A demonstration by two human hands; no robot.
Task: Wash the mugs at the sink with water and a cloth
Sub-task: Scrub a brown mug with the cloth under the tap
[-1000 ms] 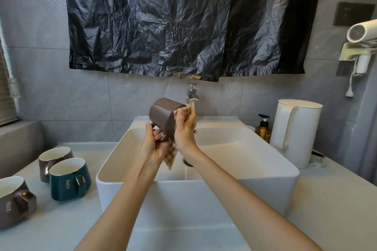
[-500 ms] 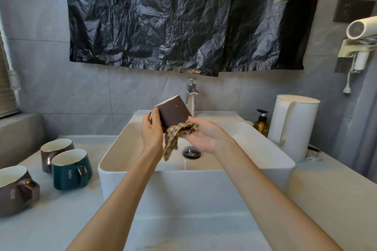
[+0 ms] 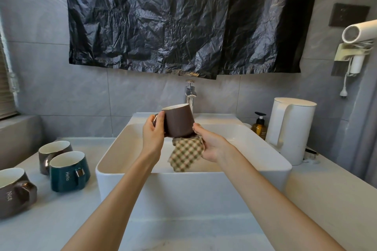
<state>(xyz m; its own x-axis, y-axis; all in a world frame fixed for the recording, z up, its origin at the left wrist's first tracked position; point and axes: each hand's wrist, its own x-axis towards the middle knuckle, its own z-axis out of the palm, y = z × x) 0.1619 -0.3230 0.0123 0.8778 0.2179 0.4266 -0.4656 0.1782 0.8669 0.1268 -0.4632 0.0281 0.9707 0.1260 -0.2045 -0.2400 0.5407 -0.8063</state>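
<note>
Head view — checked cloth [image 3: 186, 154] hangs beneath glossy mug [image 3: 179, 122]

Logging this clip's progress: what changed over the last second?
The right hand took the checked cloth from the upper side of the brown mug down under its base, and the mug turned rim-up. The left hand kept holding the mug. The teal mug stayed put.

A brown mug [image 3: 179, 123], tilted, above the white sink [image 3: 183, 189], checked cloth [image 3: 186, 154] against its base.
</note>
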